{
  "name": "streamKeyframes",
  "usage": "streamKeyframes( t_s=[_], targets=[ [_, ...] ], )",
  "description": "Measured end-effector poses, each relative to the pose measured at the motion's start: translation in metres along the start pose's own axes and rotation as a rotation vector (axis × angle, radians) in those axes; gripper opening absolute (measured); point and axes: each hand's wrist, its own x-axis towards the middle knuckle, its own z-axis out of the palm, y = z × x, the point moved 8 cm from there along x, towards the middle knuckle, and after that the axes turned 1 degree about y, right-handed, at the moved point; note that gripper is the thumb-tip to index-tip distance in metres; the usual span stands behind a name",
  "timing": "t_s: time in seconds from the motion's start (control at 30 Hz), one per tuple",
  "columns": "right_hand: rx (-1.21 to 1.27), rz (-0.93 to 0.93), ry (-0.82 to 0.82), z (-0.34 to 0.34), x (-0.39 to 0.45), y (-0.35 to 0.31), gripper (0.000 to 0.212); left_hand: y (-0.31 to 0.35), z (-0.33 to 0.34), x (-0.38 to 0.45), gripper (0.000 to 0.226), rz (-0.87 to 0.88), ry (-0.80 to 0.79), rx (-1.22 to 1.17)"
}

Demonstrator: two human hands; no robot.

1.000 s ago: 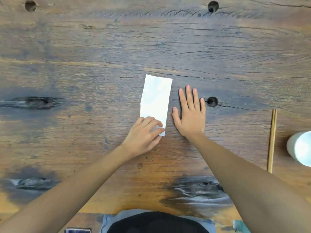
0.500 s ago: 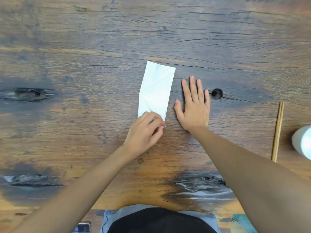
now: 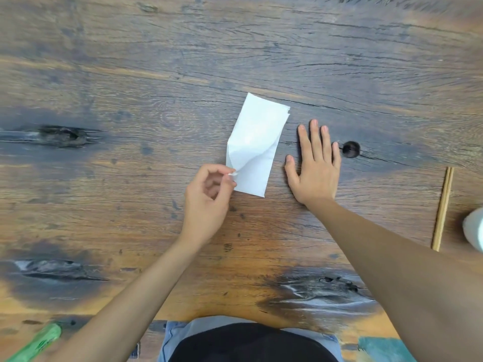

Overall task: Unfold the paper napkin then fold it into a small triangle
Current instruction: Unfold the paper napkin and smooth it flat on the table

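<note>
A white paper napkin, folded into a long rectangle, lies tilted on the wooden table. My left hand pinches the top layer at the napkin's lower left edge between thumb and forefinger and lifts it, so the layer bows up off the one beneath. My right hand rests flat on the table just right of the napkin, fingers spread, not touching it.
A pair of wooden chopsticks lies to the right, with a white cup at the right edge. A round hole in the table sits by my right fingertips. A green object shows at the bottom left.
My left hand went from pressing the napkin's near end to pinching its left edge and lifting the top layer. The right hand stayed flat beside it.
</note>
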Motion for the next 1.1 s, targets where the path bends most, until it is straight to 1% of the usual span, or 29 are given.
streamKeyframes(
  t_s=[0.1,0.2,0.27,0.33,0.43,0.53,0.63,0.73,0.87,0.9,0.97,1.0,1.03,1.1],
  targets=[
    [-0.003,0.001,0.001,0.001,0.000,0.000,0.067,-0.002,-0.016,0.005,0.016,-0.056,0.075,-0.112],
    [-0.005,-0.002,0.007,0.001,0.000,0.000,0.067,-0.013,-0.033,0.010,0.020,-0.171,0.143,-0.224],
    [-0.009,-0.002,0.010,0.001,0.001,0.000,0.067,-0.019,-0.041,0.013,0.021,-0.233,0.162,-0.319],
    [-0.016,0.000,0.015,0.001,0.001,0.000,0.067,-0.023,-0.047,0.016,0.018,-0.270,0.166,-0.402],
    [-0.016,0.001,0.017,0.001,0.000,0.000,0.067,-0.030,-0.056,0.019,0.016,-0.315,0.177,-0.444],
    [-0.017,0.003,0.017,0.000,0.000,-0.001,0.067,-0.038,-0.065,0.019,0.023,-0.350,0.186,-0.420],
    [-0.020,0.009,0.011,-0.001,0.001,-0.001,0.067,-0.048,-0.074,0.017,0.027,-0.390,0.202,-0.353],
    [-0.020,0.018,-0.001,-0.001,0.001,-0.001,0.067,-0.063,-0.082,0.012,0.020,-0.452,0.231,-0.284],
    [-0.015,0.024,-0.012,-0.002,0.001,-0.001,0.067,-0.079,-0.092,0.006,0.014,-0.534,0.230,-0.185],
    [-0.012,0.024,-0.015,-0.002,0.001,-0.001,0.067,-0.081,-0.094,0.005,0.013,-0.550,0.216,-0.143],
    [-0.009,0.027,-0.023,-0.002,0.001,-0.001,0.067,-0.080,-0.097,0.003,0.016,-0.553,0.162,0.034],
    [-0.010,0.028,-0.027,-0.001,0.001,-0.001,0.067,-0.076,-0.098,0.003,0.020,-0.512,0.126,0.160],
    [-0.010,0.028,-0.029,-0.002,0.001,-0.001,0.067,-0.069,-0.098,0.004,0.022,-0.432,0.083,0.295],
    [-0.007,0.026,-0.022,-0.002,0.000,-0.001,0.067,-0.046,-0.090,0.008,0.021,-0.223,-0.015,0.528]
  ],
)
